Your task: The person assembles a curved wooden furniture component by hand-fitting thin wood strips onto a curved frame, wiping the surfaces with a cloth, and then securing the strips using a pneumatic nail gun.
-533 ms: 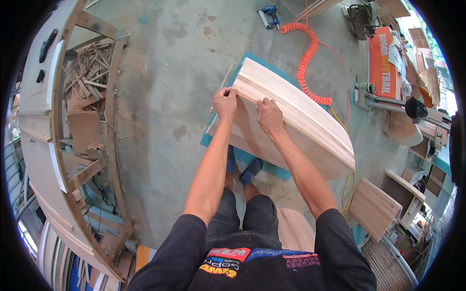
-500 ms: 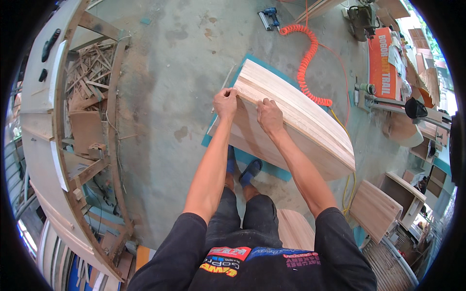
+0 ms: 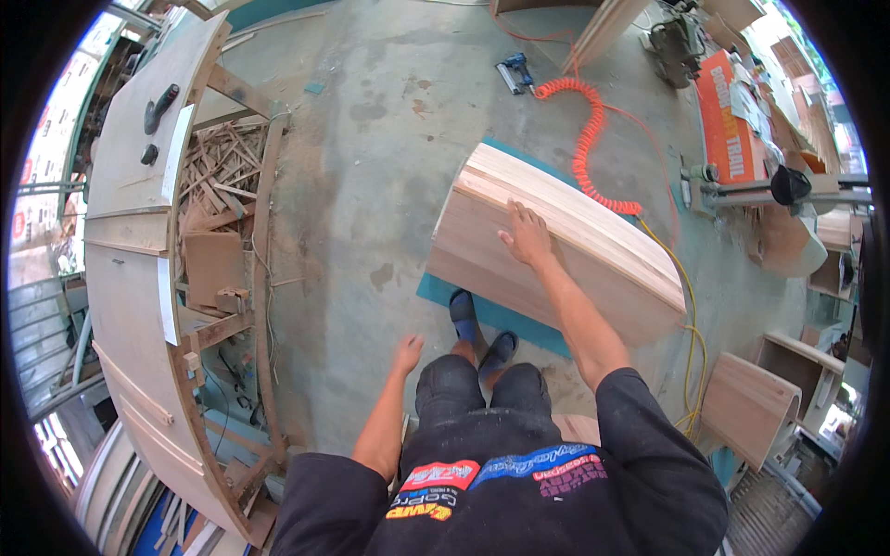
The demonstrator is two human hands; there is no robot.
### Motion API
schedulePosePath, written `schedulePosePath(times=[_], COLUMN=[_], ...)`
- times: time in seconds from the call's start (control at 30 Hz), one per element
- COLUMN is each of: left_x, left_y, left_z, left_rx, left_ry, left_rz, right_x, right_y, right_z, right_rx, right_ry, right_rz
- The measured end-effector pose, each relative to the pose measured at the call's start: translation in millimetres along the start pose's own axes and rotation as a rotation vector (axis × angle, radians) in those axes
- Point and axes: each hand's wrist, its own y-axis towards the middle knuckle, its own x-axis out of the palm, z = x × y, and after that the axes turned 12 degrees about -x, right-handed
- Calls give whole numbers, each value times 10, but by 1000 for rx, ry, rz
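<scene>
Holding the hands well apart. Hanging the left hand over the floor, left of the black shorts, touching nothing; cannot tell the curl of its blurred fingers. Standing in dark sandals at the near edge of a teal sheet. Facing a curved wooden piece set across that sheet. Laying the right hand, fingers spread, on its upper edge toward the left end. Showing leftward, a bench with a black tool near its right edge. Beyond the sheet's far edge, showing a coiled orange hose, then a blue nail gun.
</scene>
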Motion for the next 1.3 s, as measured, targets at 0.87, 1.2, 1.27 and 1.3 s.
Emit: schedulePosePath(times=[0.87, 1.2, 1.27, 1.3], left_x=[194, -5, -450, -736], left_y=[-2072, -701, -564, -469], left_z=[96, -1322, -1351, -1406], left_rx=[-146, 233, 368, 424], left_ry=[-36, 588, 803, 884], left_rz=[17, -65, -64, -39], right_x=[403, 537, 445, 446], right_y=[-5290, -4711, -4392, -4099], right_z=[881, 345, -112, -354], right_rx=[1002, 802, 862, 948], right_ry=[789, 279, 293, 391], right_rz=[-58, -441, -426, -383])
